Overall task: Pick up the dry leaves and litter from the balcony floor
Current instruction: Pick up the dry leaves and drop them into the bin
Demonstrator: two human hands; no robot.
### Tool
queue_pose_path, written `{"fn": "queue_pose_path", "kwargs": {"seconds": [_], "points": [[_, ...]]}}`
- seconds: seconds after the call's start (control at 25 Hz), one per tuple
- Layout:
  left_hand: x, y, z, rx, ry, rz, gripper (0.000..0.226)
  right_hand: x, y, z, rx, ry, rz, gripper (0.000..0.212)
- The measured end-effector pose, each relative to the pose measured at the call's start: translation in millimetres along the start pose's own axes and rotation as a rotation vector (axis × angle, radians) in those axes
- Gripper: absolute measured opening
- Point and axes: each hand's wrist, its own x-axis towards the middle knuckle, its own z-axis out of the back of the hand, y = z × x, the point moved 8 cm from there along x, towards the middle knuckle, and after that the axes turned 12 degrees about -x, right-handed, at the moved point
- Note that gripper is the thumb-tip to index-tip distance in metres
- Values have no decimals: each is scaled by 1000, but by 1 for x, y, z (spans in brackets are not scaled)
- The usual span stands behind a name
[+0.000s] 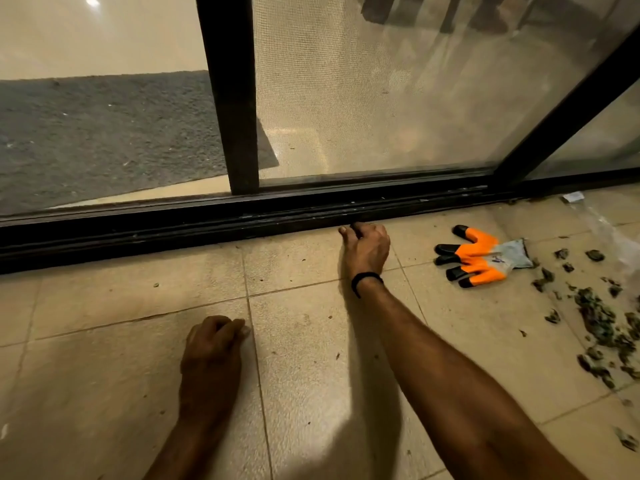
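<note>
Reaching right hand: curled at black door track; grasp unclear.
Left hand: fist on beige floor tiles.
Orange-grey glove: 3 o'clock.
Dry leaf scraps: 4 o'clock.

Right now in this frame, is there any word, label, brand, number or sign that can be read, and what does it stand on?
No text here can be read.
On the glove: a small blue mark on its grey cuff, too blurred to read.
On the white scrap by the door track: too small to tell whether anything is printed.
</note>
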Motion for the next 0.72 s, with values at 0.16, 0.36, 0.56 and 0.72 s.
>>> {"fn": "queue_pose_path", "kwargs": {"seconds": [0.16, 0.36, 0.56, 0.72], "points": [[9, -3, -5, 32, -32, -6, 11, 7, 20, 1, -228, -31, 202, 16], [11, -2, 5, -93, -114, 114, 12, 27, -28, 37, -185, -187, -115, 14], [8, -2, 16, -99, -119, 115, 10, 38, -26, 39, -122, -6, -143, 21], [2, -6, 20, -100, -116, 108, 11, 34, -17, 31, -104, 92, -77, 20]]}}
